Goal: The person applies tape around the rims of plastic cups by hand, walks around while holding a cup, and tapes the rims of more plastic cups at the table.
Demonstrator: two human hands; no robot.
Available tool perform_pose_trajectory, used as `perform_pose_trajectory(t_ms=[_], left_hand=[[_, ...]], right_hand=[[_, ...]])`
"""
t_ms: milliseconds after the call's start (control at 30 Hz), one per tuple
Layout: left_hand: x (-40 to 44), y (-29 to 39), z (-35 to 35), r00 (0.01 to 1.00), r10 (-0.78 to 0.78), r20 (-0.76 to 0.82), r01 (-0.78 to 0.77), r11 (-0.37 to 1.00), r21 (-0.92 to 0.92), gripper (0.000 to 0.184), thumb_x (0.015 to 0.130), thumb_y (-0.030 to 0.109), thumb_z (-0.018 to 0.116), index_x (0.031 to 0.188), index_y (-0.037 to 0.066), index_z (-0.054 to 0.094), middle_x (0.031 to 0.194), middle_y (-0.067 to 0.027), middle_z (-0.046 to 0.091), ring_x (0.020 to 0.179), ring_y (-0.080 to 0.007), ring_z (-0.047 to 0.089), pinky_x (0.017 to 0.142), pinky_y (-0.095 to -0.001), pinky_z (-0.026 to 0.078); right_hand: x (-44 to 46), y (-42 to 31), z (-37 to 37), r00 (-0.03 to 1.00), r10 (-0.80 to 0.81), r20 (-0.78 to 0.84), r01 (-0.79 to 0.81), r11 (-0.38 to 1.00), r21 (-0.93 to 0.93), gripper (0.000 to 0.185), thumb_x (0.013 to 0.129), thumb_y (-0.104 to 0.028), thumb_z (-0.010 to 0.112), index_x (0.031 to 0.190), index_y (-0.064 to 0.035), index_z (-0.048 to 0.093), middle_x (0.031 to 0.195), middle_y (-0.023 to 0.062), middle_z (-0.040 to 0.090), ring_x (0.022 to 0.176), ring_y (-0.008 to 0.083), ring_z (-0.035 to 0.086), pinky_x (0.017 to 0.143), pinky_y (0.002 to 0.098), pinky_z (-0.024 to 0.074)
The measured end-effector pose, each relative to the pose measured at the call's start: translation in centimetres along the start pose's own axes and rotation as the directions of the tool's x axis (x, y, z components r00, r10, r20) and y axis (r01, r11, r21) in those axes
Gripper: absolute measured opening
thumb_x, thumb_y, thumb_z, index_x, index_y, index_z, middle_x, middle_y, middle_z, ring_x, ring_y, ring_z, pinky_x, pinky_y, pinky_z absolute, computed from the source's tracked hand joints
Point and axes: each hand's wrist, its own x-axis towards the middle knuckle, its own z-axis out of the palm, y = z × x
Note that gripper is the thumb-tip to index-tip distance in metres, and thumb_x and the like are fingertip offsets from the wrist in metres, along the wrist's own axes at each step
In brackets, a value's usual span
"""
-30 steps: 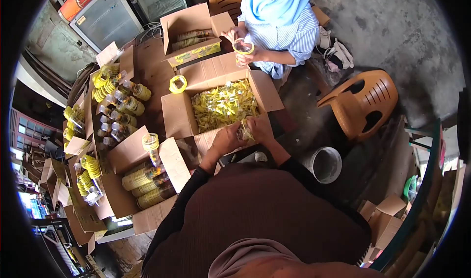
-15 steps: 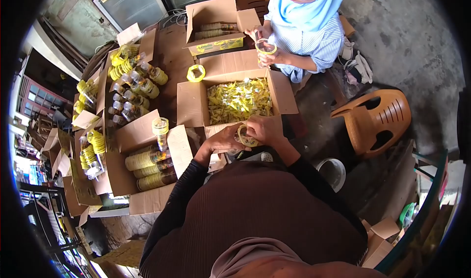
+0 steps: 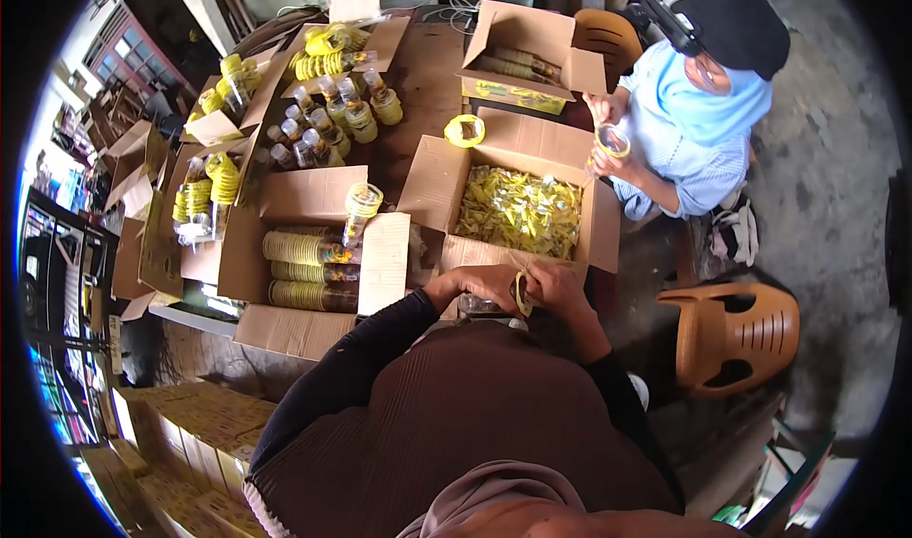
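Note:
Close to my body, a clear plastic cup with a yellow rim (image 3: 522, 295) lies tipped on its side between my hands. My left hand (image 3: 475, 282) wraps round the cup's body, which is mostly hidden under it. At the rim, the fingers of my right hand (image 3: 557, 289) are closed on the edge. Just beyond my hands stands an open cardboard box (image 3: 518, 248) filled with small yellow-and-clear packets (image 3: 522, 210). On that box's far left corner rests a yellow ring-shaped bundle (image 3: 465, 131).
To the left, a carton (image 3: 294, 339) holds stacked yellow-rimmed cups (image 3: 309, 247), and one cup (image 3: 362, 204) stands upright by it. Several filled cups (image 3: 328, 115) stand farther back. Across the table, a person (image 3: 689, 139) handles another cup. An orange plastic chair (image 3: 736, 334) is at the right.
My view has swung so the table shifts right and down. The cup in my hands has turned from rim-up to sideways. The other person's head is now in view.

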Motion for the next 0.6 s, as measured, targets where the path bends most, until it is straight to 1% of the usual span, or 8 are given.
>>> perform_pose_trajectory(t_ms=[67,133,233,300,400,433,533,600], left_hand=[[-0.5,0.4,0.0,1.0,0.019,0.008,-0.019,0.999,0.033,0.039,0.07,0.025,0.08,0.099,0.003,0.066,0.087,-0.0094,0.069,0.081,-0.016,0.063,0.074,-0.0321,0.049],[-0.6,-0.3,0.2,1.0,0.022,0.016,-0.023,0.999,0.045,0.043,0.068,0.026,0.08,0.101,0.004,0.065,0.088,-0.0098,0.069,0.08,-0.017,0.063,0.074,-0.0324,0.049],[-0.9,-0.1,0.4,0.989,0.054,-0.134,-0.046,0.997,0.058,0.043,0.068,0.025,0.079,0.102,0.003,0.063,0.086,-0.01,0.068,0.078,-0.0174,0.063,0.072,-0.0333,0.049],[-1.6,1.3,-0.1,0.984,-0.055,-0.168,0.075,0.99,0.116,0.04,0.068,0.021,0.077,0.1,0.003,0.061,0.084,-0.0097,0.068,0.075,-0.0176,0.062,0.069,-0.0329,0.049],[-2.2,-0.2,-0.3,0.956,0.014,-0.294,0.013,0.996,0.088,0.037,0.068,0.016,0.074,0.098,0.002,0.058,0.08,-0.0098,0.066,0.073,-0.0181,0.062,0.067,-0.0323,0.049],[-2.6,-0.3,-0.5,0.953,0.021,-0.301,0.007,0.996,0.092,0.037,0.068,0.016,0.074,0.098,0.002,0.058,0.08,-0.0098,0.066,0.073,-0.0181,0.062,0.067,-0.0323,0.049],[-3.6,-0.8,-0.7,0.932,0.056,-0.358,0.007,0.985,0.172,0.038,0.066,0.013,0.073,0.098,0.002,0.056,0.077,-0.0098,0.064,0.07,-0.0184,0.06,0.065,-0.0316,0.049],[-4.3,-1.4,-0.5,0.913,0.066,-0.402,0.032,0.972,0.232,0.037,0.068,0.017,0.071,0.096,0.002,0.054,0.076,-0.0157,0.064,0.069,-0.0268,0.064,0.063,-0.0367,0.05]], right_hand=[[-0.2,0.2,0.1,0.997,-0.01,0.08,0.007,0.999,0.036,0.019,0.087,-0.024,0.053,0.08,-0.0059,0.054,0.08,0.0134,0.06,0.071,0.0348,0.06,0.063,0.0457,0.0471],[-0.1,0.1,0.9,0.998,-0.003,0.065,0.001,1.0,0.031,0.021,0.086,-0.025,0.053,0.08,-0.005,0.053,0.078,0.0141,0.059,0.07,0.0356,0.059,0.063,0.0461,0.0456],[0.3,0.0,1.8,0.997,0.065,0.034,-0.067,0.996,0.054,0.024,0.085,-0.027,0.054,0.078,-0.004,0.05,0.077,0.0154,0.058,0.071,0.037,0.059,0.063,0.0458,0.0451],[0.8,-0.2,2.4,0.988,0.152,-0.004,-0.148,0.971,0.185,0.026,0.084,-0.028,0.055,0.08,-0.0021,0.05,0.075,0.0166,0.057,0.072,0.0382,0.059,0.064,0.0447,0.0448],[2.2,-2.3,2.2,0.973,0.232,0.009,-0.226,0.936,0.271,0.027,0.086,-0.027,0.054,0.084,-0.0003,0.051,0.075,0.0178,0.056,0.072,0.0386,0.058,0.064,0.043,0.0445],[2.5,-2.3,3.0,0.975,0.224,0.008,-0.218,0.939,0.265,0.027,0.086,-0.027,0.054,0.084,-0.0003,0.051,0.075,0.0178,0.056,0.072,0.0386,0.058,0.064,0.043,0.0445],[2.9,-1.7,5.6,0.969,0.176,-0.173,-0.125,0.955,0.271,0.026,0.086,-0.025,0.053,0.088,0.0014,0.052,0.076,0.0185,0.056,0.072,0.0383,0.058,0.064,0.0416,0.0443],[3.1,-2.0,6.4,0.968,0.19,-0.162,-0.13,0.937,0.324,0.025,0.089,-0.022,0.051,0.085,0.0024,0.051,0.075,0.0198,0.055,0.069,0.0352,0.057,0.062,0.0411,0.0429]])
